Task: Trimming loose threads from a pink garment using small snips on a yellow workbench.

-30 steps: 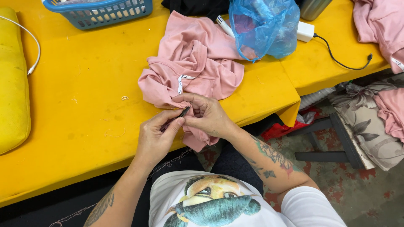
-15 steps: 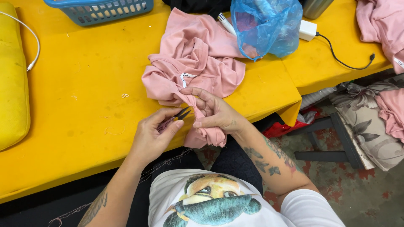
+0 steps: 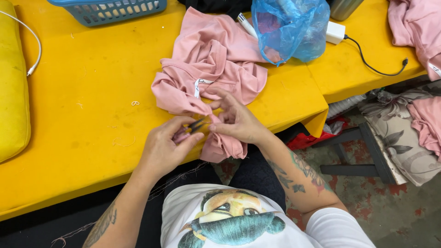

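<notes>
Closest to the camera, a white printed T-shirt (image 3: pixel 229 220) covers the person's chest at the bottom of the view. Just beyond it, at the near edge of the yellow cloth-covered table (image 3: pixel 92 119), the two hands meet over a fold of cloth. The left hand (image 3: pixel 165 147) is closed around a small pair of dark metal thread snips (image 3: pixel 196 125), whose blades point right toward the other hand. The right hand (image 3: pixel 236 120) pinches an edge of the crumpled pink knit garment (image 3: pixel 216 73) between thumb and fingertips, the remaining fingers spread; the snip tips lie right at the pinched fold. The garment's lower end hangs over the table edge below the hands, while most of it lies bunched on the table just behind them, a small white label showing at its neckline.

Loose thread scraps dot the yellow surface left of the hands. A yellow padded cushion (image 3: pixel 14 92) sits at the far left, with a thin white cable (image 3: pixel 32 41) lying across it. Farther back are a blue plastic mesh basket (image 3: pixel 110 9), a translucent blue plastic bag (image 3: pixel 289 27), and a white power adapter (image 3: pixel 335 32) with a black cord. More pink cloth (image 3: pixel 413 27) lies at the right.
</notes>
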